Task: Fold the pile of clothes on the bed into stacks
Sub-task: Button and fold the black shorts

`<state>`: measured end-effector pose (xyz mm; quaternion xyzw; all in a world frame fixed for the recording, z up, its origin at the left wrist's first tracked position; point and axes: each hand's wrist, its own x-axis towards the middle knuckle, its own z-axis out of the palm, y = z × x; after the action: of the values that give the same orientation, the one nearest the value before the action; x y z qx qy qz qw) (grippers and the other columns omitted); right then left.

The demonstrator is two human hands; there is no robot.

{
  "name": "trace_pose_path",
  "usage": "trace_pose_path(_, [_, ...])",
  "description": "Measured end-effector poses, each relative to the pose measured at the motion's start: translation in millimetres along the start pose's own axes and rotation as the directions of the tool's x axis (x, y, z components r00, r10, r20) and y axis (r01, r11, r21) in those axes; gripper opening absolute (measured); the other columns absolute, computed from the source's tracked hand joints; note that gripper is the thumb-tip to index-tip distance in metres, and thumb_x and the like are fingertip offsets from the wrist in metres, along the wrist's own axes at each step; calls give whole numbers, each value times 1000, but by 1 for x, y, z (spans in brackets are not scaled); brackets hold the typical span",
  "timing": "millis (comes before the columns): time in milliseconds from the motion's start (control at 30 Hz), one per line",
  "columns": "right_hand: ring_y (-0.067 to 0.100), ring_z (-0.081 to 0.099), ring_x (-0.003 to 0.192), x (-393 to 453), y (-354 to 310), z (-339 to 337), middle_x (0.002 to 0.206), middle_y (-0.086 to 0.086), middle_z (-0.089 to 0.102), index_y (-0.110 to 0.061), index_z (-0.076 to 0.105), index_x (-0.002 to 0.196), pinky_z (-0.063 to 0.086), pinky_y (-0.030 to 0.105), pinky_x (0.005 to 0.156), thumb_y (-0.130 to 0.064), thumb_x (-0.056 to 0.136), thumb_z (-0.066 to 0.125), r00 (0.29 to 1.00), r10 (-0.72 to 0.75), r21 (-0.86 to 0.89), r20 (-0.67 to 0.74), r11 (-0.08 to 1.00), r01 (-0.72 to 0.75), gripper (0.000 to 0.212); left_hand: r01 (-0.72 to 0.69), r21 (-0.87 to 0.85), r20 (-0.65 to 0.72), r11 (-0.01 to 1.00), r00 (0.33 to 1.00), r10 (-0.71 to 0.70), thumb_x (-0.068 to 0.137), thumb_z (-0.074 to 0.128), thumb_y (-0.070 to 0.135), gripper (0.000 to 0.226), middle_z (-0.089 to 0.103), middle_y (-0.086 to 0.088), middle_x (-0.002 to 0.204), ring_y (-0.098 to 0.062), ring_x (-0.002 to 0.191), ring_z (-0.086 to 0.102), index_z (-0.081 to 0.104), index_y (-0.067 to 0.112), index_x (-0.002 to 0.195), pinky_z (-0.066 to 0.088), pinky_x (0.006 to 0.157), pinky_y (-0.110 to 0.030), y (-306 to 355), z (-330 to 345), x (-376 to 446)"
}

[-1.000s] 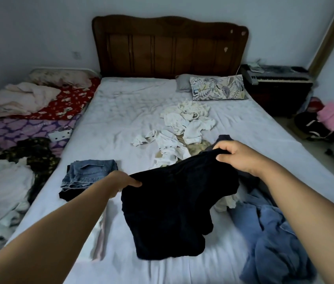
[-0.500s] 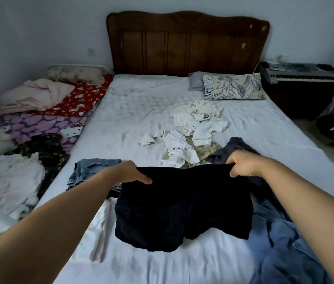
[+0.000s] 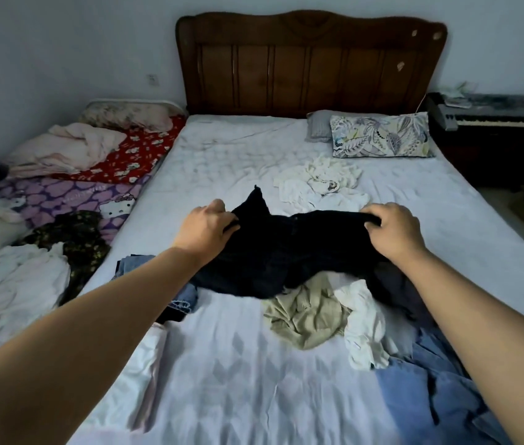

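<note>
The bed (image 3: 238, 380) fills most of your view, its white sheet running from 6 o'clock up to the wooden headboard (image 3: 312, 62) at 12. The unfolded clothes lie across its right half: a blue garment (image 3: 431, 390) at 5 o'clock, a khaki piece (image 3: 305, 316) and a white piece (image 3: 363, 329) just right of centre, and a heap of white clothes (image 3: 321, 184) towards 1 o'clock, below the patterned pillow (image 3: 379, 136).

The black garment (image 3: 286, 252) sits at the centre of the bed, its near edge draped over the khaki piece and over the folded denim (image 3: 187, 293) at 9 o'clock of it. Its long axis runs from 9 to 3 o'clock, hand to hand, with one loose corner pointing up towards 12.

Your left hand (image 3: 204, 228) grips the left end, fingers curled into the cloth. Your right hand (image 3: 394, 231) pinches the right end, fingers bent over the top edge.

Judge the cloth as soft and limp, light enough for fingertips, and not fragile. It looks thick enough to bunch, so it will sag and crease wherever you leave it unsupported. Hold it at the top corners or along the top edge, as now, and keep it taut between your hands. The dark fabric hides its seams, so you cannot tell exactly which edge is the waistband.
</note>
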<state>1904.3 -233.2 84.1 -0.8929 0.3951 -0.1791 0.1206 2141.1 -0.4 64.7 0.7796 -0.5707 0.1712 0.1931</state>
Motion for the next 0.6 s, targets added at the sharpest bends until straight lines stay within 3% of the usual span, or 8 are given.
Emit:
trace_pose_path(67, [36,56,101,-13,8,10,102,16,63,-17,70,106,46,41,84,-9,81,65,999,-22,-14,41,1000,22,27,2,-36,43,999,999,-1,81,55,23,27,58,-18,77,-35,49,56,75,6,86,51,52,-37,-4,16,-15])
trace_pose_path(133, [36,58,99,-32,17,27,99,15,64,-16,71,102,47,40,82,-9,78,69,993,-42,-23,111,999,45,25,76,-81,139,994,988,-64,83,59,14,22,62,-19,96,-39,68,63,75,10,98,51,67,-39,-2,31,-36])
trace_pose_path(200, [33,57,102,-56,24,48,102,11,62,-18,70,105,47,38,83,-13,80,68,971,-31,-80,236,995,51,25,140,8,382,990,914,-132,89,53,10,33,62,-8,119,-32,104,59,66,20,117,42,88,-33,4,46,-60])
trace_pose_path(267, [30,54,108,-84,31,72,110,8,58,-20,66,112,46,34,84,-18,85,60,931,-19,-197,365,976,97,27,89,125,564,988,813,-145,92,45,13,43,55,3,131,-20,123,47,56,29,130,32,98,-27,12,62,-89])
trace_pose_path(333, [27,51,113,-116,38,98,117,6,54,-23,62,117,43,31,86,-18,88,53,884,-6,-279,468,948,154,30,9,174,691,985,712,-129,92,41,13,47,50,4,137,-18,129,39,49,31,135,27,103,-29,24,77,-123])
trace_pose_path(433, [25,50,112,-167,54,132,114,3,52,-25,60,116,40,29,78,-12,88,48,796,32,-247,605,957,149,33,-78,163,814,983,574,-90,91,40,11,49,47,6,138,-18,129,37,47,30,136,28,101,-32,38,97,-178])
trace_pose_path(533, [27,53,104,-213,68,154,100,1,54,-21,64,106,36,29,70,-8,86,48,698,40,-172,715,978,121,28,-90,95,871,991,490,-39,91,38,8,52,46,9,139,-16,129,38,44,33,137,31,101,-30,49,107,-222])
trace_pose_path(600, [27,54,104,-235,71,158,95,-1,51,-21,64,106,39,29,72,-7,86,49,663,62,-147,746,986,73,29,-44,58,872,997,488,-29,94,38,8,52,45,9,141,-17,129,39,42,33,139,33,101,-30,55,108,-243])
